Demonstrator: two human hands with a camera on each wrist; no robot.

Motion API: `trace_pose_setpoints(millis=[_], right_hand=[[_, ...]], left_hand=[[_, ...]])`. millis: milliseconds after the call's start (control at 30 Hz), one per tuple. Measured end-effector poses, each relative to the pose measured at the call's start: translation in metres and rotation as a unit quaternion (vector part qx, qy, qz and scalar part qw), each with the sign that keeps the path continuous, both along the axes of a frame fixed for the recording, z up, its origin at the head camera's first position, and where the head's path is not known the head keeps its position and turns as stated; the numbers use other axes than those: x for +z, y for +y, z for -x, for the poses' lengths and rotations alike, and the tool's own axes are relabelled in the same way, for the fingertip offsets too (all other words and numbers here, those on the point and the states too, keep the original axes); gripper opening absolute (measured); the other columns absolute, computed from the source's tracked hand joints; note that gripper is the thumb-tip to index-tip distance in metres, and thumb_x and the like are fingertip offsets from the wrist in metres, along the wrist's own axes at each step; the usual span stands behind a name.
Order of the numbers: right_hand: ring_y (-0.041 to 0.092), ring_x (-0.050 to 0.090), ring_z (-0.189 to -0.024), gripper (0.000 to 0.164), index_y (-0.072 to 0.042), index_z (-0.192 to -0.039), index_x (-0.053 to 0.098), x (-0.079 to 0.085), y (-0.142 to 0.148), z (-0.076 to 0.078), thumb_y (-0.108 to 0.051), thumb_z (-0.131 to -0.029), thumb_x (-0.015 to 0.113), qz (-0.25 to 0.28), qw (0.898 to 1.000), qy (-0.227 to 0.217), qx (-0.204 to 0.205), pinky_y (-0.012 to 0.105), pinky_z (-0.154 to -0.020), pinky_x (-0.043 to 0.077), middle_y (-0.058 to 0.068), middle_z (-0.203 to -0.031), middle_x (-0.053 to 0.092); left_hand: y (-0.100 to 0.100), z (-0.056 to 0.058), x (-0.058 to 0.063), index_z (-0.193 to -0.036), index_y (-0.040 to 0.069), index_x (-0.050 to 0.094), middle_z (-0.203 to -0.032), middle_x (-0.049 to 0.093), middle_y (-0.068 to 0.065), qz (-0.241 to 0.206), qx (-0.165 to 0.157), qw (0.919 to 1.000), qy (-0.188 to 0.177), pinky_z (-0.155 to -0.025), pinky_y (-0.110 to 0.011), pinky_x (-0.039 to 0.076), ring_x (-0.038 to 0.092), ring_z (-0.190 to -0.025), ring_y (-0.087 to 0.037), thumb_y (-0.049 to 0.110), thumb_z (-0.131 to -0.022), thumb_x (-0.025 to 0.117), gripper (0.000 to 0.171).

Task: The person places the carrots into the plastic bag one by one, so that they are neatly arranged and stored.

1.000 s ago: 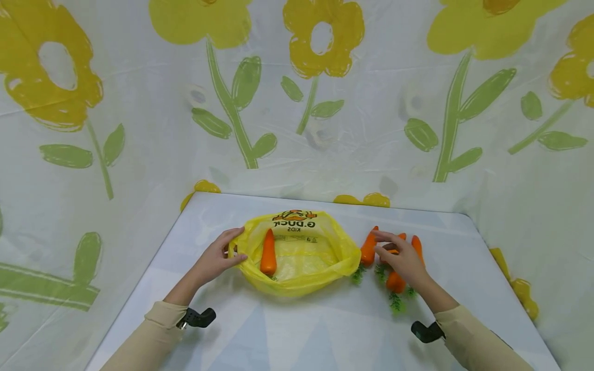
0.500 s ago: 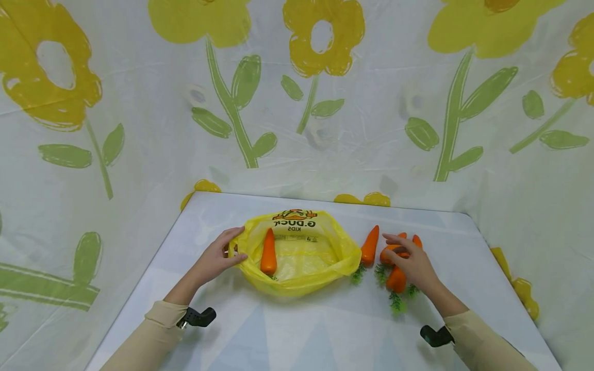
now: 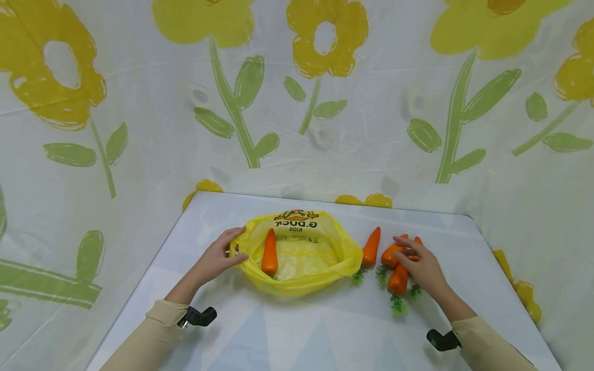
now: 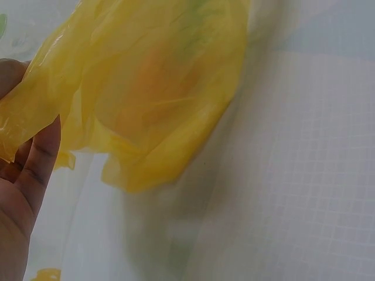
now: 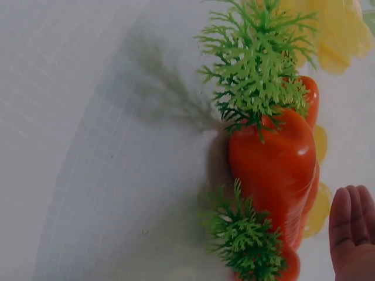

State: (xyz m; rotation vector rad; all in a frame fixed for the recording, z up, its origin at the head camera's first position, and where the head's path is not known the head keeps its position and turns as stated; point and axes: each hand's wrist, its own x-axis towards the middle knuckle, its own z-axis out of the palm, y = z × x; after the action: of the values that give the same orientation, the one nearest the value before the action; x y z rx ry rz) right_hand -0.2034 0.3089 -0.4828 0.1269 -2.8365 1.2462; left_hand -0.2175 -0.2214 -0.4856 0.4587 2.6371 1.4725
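My left hand (image 3: 217,256) holds the left edge of a yellow plastic bag (image 3: 303,286) between thumb and fingers. The bag's mouth is spread, with a toy carrot (image 3: 269,252) lying inside. In the left wrist view, the thin yellow bag (image 4: 170,117) passes between the thumb and fingers. My right hand (image 3: 423,266) hovers over a cluster of carrots (image 3: 397,281), partly covering them. The right wrist view has this hand (image 5: 354,234) with fingers straight and nothing held, beside a carrot (image 5: 272,164) with a leafy green top.
A single carrot (image 3: 371,247) lies between the bag and the cluster, its leaves against the bag's right side. Everything rests on a white table (image 3: 297,340) with pale blue shapes. A flower-printed curtain (image 3: 366,144) stands behind and at both sides.
My right hand has moved to the right, away from the single carrot and over the cluster. The left hand and the bag have stayed in place.
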Motion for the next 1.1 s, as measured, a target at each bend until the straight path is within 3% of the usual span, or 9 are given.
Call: trace_pose_setpoints(millis=[333,533,633,733,900,967,1100], right_hand=[[0.037,0.055,-0.115,0.051,-0.01,-0.149,0.052,-0.001,0.011,-0.002,-0.032,-0.104,0.06,-0.001,0.999,-0.011,-0.037,0.032,-0.083,0.053,0.021,-0.143,0.051],[0.037,0.055,-0.114,0.049,-0.005,-0.147,0.054,-0.004,0.019,-0.005,-0.026,-0.103,0.062,-0.009,0.999,0.037,-0.035,0.009,-0.079,0.043,0.023,-0.138,0.053],[0.037,0.056,-0.112,0.048,-0.004,-0.145,0.055,-0.007,0.023,-0.006,-0.024,-0.102,0.063,-0.018,0.997,0.055,-0.041,0.005,-0.078,0.039,0.024,-0.138,0.053],[0.038,0.056,-0.113,0.048,-0.003,-0.145,0.055,-0.009,0.027,-0.006,-0.024,-0.102,0.063,-0.032,0.997,0.05,-0.053,0.016,-0.083,0.045,0.025,-0.141,0.051],[0.045,0.049,-0.119,0.056,0.001,-0.147,0.05,-0.009,0.032,-0.009,-0.031,-0.103,0.062,-0.037,0.996,-0.003,-0.079,0.054,-0.09,0.05,0.031,-0.145,0.041],[0.048,0.046,-0.123,0.059,0.002,-0.148,0.048,-0.01,0.034,-0.01,-0.034,-0.103,0.061,-0.033,0.995,-0.028,-0.088,0.06,-0.091,0.05,0.034,-0.147,0.037],[0.052,0.042,-0.13,0.065,0.001,-0.151,0.043,-0.011,0.037,-0.009,-0.038,-0.102,0.06,-0.024,0.992,-0.077,-0.099,0.061,-0.095,0.051,0.036,-0.151,0.03]], left_hand=[[0.001,0.001,0.001,-0.157,0.006,0.038,-0.157,0.036,-0.019,0.002,0.002,1.0,0.003,-0.105,-0.053,0.049,0.046,-0.134,-0.04,0.02,-0.093,0.075,0.075],[0.001,0.001,0.001,-0.157,0.006,0.038,-0.157,0.036,-0.019,0.004,0.003,1.0,0.003,-0.105,-0.054,0.048,0.045,-0.135,-0.041,0.022,-0.093,0.076,0.076],[0.001,0.001,0.0,-0.157,0.006,0.038,-0.157,0.035,-0.019,0.004,0.003,1.0,0.001,-0.106,-0.054,0.047,0.045,-0.135,-0.041,0.022,-0.093,0.076,0.076],[0.001,0.001,-0.001,-0.157,0.006,0.038,-0.157,0.035,-0.019,0.002,0.003,1.0,0.0,-0.106,-0.054,0.047,0.045,-0.136,-0.041,0.021,-0.093,0.076,0.076],[0.0,0.001,-0.002,-0.157,0.005,0.038,-0.157,0.035,-0.019,0.001,0.0,1.0,0.004,-0.105,-0.053,0.048,0.045,-0.135,-0.041,0.02,-0.093,0.076,0.076],[0.0,0.001,-0.002,-0.157,0.005,0.038,-0.157,0.036,-0.019,0.001,0.0,1.0,0.006,-0.105,-0.053,0.048,0.045,-0.135,-0.041,0.021,-0.093,0.076,0.076],[0.0,0.001,-0.003,-0.157,0.005,0.038,-0.157,0.036,-0.019,0.001,-0.001,1.0,0.005,-0.105,-0.053,0.048,0.045,-0.136,-0.041,0.022,-0.093,0.076,0.076]])
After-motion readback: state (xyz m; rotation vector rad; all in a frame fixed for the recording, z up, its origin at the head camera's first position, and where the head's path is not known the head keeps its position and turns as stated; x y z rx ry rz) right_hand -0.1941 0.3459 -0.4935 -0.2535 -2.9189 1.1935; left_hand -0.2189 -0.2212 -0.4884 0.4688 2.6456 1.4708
